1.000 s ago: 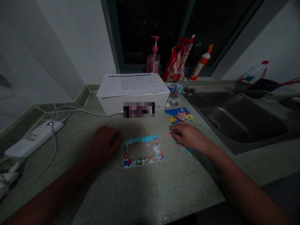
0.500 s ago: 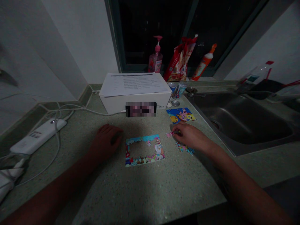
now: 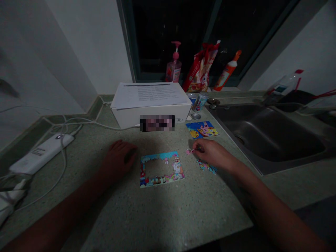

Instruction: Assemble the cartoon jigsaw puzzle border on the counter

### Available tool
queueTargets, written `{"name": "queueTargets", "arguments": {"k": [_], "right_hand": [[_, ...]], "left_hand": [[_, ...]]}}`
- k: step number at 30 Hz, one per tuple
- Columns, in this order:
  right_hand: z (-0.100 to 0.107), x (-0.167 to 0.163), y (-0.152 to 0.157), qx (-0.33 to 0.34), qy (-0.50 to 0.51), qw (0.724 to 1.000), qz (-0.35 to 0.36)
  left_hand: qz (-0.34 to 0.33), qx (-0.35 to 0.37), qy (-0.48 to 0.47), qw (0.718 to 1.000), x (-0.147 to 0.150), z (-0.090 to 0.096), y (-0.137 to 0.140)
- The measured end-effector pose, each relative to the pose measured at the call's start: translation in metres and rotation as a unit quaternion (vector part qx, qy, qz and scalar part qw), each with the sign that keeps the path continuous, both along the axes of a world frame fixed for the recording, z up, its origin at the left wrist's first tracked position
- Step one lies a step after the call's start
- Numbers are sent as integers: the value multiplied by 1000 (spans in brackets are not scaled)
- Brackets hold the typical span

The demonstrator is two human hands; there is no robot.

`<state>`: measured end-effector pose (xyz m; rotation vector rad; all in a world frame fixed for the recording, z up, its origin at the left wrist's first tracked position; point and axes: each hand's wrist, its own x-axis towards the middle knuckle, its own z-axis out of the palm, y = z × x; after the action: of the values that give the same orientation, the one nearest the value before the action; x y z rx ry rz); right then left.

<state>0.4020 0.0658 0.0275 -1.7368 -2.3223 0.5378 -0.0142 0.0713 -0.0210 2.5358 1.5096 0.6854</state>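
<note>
A partly assembled jigsaw puzzle [image 3: 179,168] lies on the counter, its colourful border joined around a bare middle. One small pink piece [image 3: 166,161] sits inside the frame's upper right. To its left, my left hand [image 3: 119,159] rests on the counter with fingers stretched out, holding nothing. My right hand [image 3: 207,150] is pinched at the fingertips on a small pink puzzle piece [image 3: 193,150], beside loose pink pieces [image 3: 188,152]. A pile of loose puzzle pieces [image 3: 207,167] lies just below that hand, partly covered. Above it is a colourful picture card [image 3: 202,129] with cartoon figures.
A white box [image 3: 126,115] with a printed sheet on top stands at the back. Cans [image 3: 201,101] are beside it. A metal sink [image 3: 278,136] is on the right. On the left lie a white power strip [image 3: 42,152] and cables. Bottles and a red bag [image 3: 201,68] line the windowsill.
My right hand stays by the loose pink pieces, its fingertips shifting only slightly. My left hand has not moved. The view has tilted a little.
</note>
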Motion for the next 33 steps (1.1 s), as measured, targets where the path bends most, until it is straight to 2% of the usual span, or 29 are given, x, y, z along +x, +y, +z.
{"name": "queueTargets", "arguments": {"k": [16,22,28,33], "right_hand": [[5,-1,-4,-9,71,997,25],[-1,-7,-5,-20,130,991,30],[-6,-23,-6,-10,183,981,57],[4,-47,-10,-24,185,980,72]], "left_hand": [[4,-16,12,1000,2,4,-2],[0,-18,11,1000,2,4,-2],[-2,-19,13,1000,4,5,-2],[-4,-11,1,1000,4,2,-1]]}}
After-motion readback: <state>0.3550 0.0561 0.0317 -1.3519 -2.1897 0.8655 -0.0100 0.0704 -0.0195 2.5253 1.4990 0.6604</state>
